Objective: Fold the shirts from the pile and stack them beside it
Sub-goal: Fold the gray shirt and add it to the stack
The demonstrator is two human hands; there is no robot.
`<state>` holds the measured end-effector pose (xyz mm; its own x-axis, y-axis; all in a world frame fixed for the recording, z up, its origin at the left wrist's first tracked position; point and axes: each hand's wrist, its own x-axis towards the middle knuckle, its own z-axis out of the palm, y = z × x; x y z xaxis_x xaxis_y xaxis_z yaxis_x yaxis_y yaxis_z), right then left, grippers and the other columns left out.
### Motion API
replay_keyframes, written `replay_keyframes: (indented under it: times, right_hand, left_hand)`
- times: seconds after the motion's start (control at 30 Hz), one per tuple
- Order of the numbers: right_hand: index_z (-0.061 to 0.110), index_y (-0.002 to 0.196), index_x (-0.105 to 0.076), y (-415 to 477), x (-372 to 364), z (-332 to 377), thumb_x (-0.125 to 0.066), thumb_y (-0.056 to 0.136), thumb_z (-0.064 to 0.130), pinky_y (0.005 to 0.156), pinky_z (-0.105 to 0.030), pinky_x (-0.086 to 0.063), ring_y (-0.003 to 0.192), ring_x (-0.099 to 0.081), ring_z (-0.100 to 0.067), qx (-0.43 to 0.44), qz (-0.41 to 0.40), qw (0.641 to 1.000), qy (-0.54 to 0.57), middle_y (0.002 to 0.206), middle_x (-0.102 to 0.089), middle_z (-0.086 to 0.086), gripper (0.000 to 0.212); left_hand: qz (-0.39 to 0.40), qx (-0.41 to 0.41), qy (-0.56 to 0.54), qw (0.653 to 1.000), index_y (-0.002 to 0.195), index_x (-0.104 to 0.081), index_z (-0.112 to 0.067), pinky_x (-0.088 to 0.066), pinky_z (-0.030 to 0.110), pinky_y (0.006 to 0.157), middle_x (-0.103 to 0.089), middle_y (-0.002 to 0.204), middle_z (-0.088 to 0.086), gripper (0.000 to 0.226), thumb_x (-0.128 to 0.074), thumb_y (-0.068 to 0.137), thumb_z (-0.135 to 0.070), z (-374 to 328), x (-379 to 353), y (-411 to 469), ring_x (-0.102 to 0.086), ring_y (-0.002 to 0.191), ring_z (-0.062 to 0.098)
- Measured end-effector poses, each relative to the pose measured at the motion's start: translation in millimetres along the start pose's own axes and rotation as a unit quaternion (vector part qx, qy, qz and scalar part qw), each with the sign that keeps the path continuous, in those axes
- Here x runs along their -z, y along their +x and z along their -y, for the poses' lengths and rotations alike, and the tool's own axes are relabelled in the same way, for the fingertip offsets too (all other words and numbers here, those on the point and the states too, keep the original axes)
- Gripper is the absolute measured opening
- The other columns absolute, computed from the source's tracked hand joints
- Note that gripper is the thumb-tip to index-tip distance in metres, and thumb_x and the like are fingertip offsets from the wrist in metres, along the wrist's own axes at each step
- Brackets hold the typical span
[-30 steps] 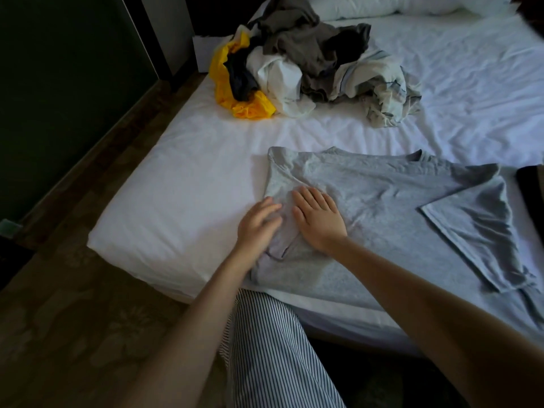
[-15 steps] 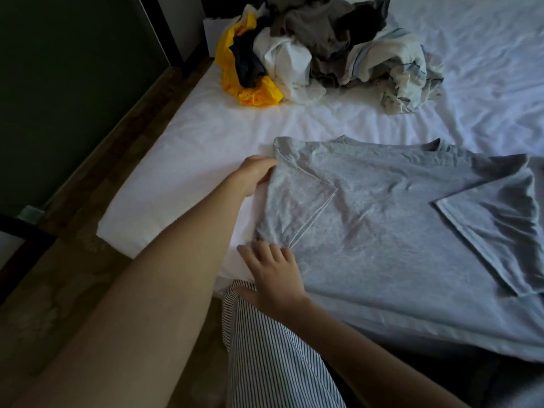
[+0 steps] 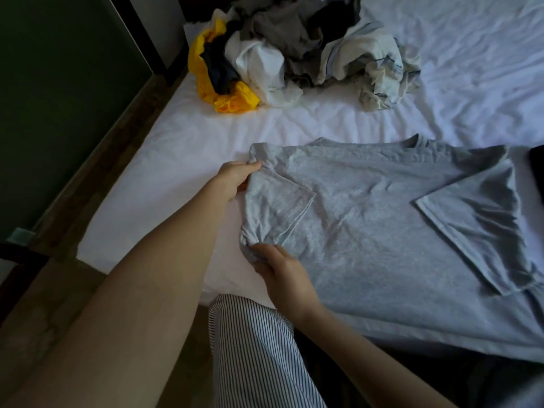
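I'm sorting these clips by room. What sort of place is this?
Probably a bedroom: a white-sheeted bed, a crumpled pile of mixed clothes on it, and a grey T-shirt spread flat.

We are looking at a grey T-shirt [image 3: 368, 231] lying flat on the bed [image 3: 176, 160], spreading from the middle of the view toward 3 o'clock. Its neckline is facing 12 o'clock and its hem is running along the bed's edge at 6 o'clock. Both sleeves are lying folded inward over the body. At its 9 o'clock side, our left hand [image 3: 235, 179] is pinching the shoulder corner and our right hand [image 3: 282, 272] is bunching the side edge below the sleeve. The pile [image 3: 294, 54] is sitting well apart at 12 o'clock, a crumpled heap of yellow, navy, white, grey, black and striped cream garments.
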<state>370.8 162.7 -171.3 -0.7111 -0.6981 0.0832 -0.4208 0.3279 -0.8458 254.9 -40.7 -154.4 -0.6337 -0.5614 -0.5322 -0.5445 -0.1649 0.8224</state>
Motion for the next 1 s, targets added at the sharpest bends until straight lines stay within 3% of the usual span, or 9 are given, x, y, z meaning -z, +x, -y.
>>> replay_keyframes:
  times: [0.13,0.23,0.33,0.4,0.47,0.6,0.67,0.9,1.0]
  right_hand:
    - [0.011,0.121,-0.057,-11,24,-2,-0.055,0.092,0.012,0.075,-0.02,-0.04,0.096,-0.06,-0.016,-0.021,-0.044,0.997,0.064,0.11,-0.066,-0.006,0.029]
    - [0.009,0.123,-0.055,-17,43,-3,-0.054,0.094,0.011,0.074,-0.011,-0.039,0.094,-0.059,-0.012,-0.045,-0.04,0.993,0.097,0.109,-0.066,-0.005,0.029]
    - [0.013,0.12,-0.057,-29,64,-3,-0.052,0.094,0.01,0.069,-0.015,-0.038,0.079,-0.055,-0.006,-0.035,-0.063,0.992,0.105,0.093,-0.062,0.001,0.026]
    - [0.02,0.127,-0.052,-40,81,-7,-0.049,0.094,0.006,0.067,-0.022,-0.038,0.072,-0.048,-0.003,-0.048,-0.084,0.99,0.103,0.082,-0.054,0.008,0.036]
    - [0.028,0.13,-0.047,-51,98,-14,-0.044,0.092,0.0,0.067,-0.027,-0.04,0.067,-0.049,-0.008,-0.054,-0.102,0.987,0.109,0.072,-0.051,0.009,0.047]
    - [0.029,0.115,-0.054,-75,131,-32,-0.044,0.087,-0.01,0.06,-0.005,-0.034,0.062,-0.051,0.012,-0.074,-0.135,0.982,0.11,0.068,-0.045,0.023,0.05]
    - [0.019,0.11,-0.061,-87,147,-40,-0.044,0.084,-0.013,0.061,-0.004,-0.033,0.063,-0.05,0.018,-0.09,-0.144,0.976,0.135,0.074,-0.047,0.026,0.044]
    - [0.013,0.09,-0.063,-128,201,-65,-0.047,0.081,-0.011,0.05,-0.005,-0.034,0.05,-0.051,0.01,-0.131,-0.227,0.935,0.24,0.054,-0.057,0.025,0.03]
    - [0.017,0.087,-0.062,-143,218,-84,-0.045,0.079,-0.017,0.044,-0.009,-0.031,0.042,-0.047,0.003,-0.179,-0.258,0.913,0.26,0.046,-0.054,0.025,0.038]
  left_hand:
    - [-0.021,0.01,-0.025,0.999,0.108,-0.066,-0.005,-0.053,0.036,0.083,-0.067,0.113,0.015,0.028,-0.071,0.084,-0.021,-5,-3,-10,-0.065,0.088,0.025]
    - [-0.016,0.014,-0.046,0.999,0.108,-0.063,-0.001,-0.052,0.033,0.074,-0.066,0.104,0.013,0.026,-0.066,0.089,-0.018,-17,-11,-23,-0.064,0.081,0.021]
    - [-0.001,-0.002,-0.081,0.997,0.108,-0.06,-0.003,-0.053,0.025,0.062,-0.063,0.088,0.009,0.02,-0.059,0.092,-0.013,-31,-26,-37,-0.061,0.074,0.017]
    - [0.006,-0.021,-0.098,0.995,0.113,-0.059,-0.002,-0.055,0.022,0.059,-0.063,0.089,0.009,0.023,-0.057,0.092,-0.012,-38,-39,-45,-0.062,0.077,0.017]
    - [0.017,-0.042,-0.113,0.993,0.106,-0.061,-0.004,-0.055,0.02,0.057,-0.063,0.091,0.008,0.015,-0.056,0.093,-0.01,-47,-56,-53,-0.061,0.08,0.015]
    - [0.049,-0.076,-0.08,0.993,0.083,-0.056,-0.011,-0.052,0.018,0.054,-0.058,0.082,0.006,0.01,-0.055,0.093,-0.007,-64,-106,-72,-0.057,0.072,0.013]
    - [0.06,-0.089,-0.048,0.993,0.077,-0.052,-0.012,-0.049,0.018,0.048,-0.053,0.073,0.006,0.017,-0.057,0.092,-0.007,-71,-138,-82,-0.053,0.065,0.013]
    - [0.118,-0.098,0.055,0.987,0.072,-0.05,-0.01,-0.044,0.015,0.04,-0.049,0.067,0.007,0.021,-0.057,0.09,-0.001,-82,-252,-115,-0.05,0.06,0.014]
    - [0.124,-0.089,0.077,0.985,0.073,-0.05,-0.007,-0.046,0.015,0.038,-0.052,0.071,0.008,0.019,-0.057,0.089,0.002,-75,-292,-124,-0.052,0.062,0.012]
